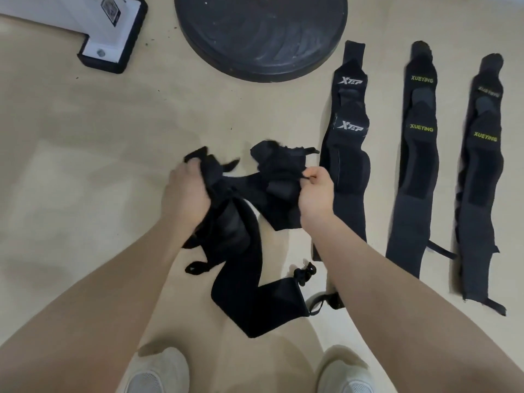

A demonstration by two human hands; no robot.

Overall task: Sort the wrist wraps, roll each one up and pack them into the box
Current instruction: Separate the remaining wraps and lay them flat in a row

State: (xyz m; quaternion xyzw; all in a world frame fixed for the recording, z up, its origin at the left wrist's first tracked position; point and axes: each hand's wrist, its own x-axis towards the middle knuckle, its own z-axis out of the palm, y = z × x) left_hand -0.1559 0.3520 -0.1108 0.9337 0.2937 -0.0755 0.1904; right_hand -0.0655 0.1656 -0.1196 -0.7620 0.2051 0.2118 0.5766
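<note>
Mid-frame, a tangled bunch of black wrist wraps (246, 211) hangs twisted: the left hand (187, 191) clutches one end, the right hand (314, 194) pinches a loop. Three flat wraps (419, 154) lie right; a weight plate (261, 35) sits above.

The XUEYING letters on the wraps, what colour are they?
Yellow-green, on black wraps; the XUEYING letters show clearly in the head view.

A pale beige floor (85, 131) was seen throughout, softly lit, with dull sheen patches and small dark specks scattered on it. Well beyond the fingers, a round black weight plate (261, 32) was laid flat. Further to their left, a white equipment foot (110, 29) edged in black rubber was set on the floor.
</note>
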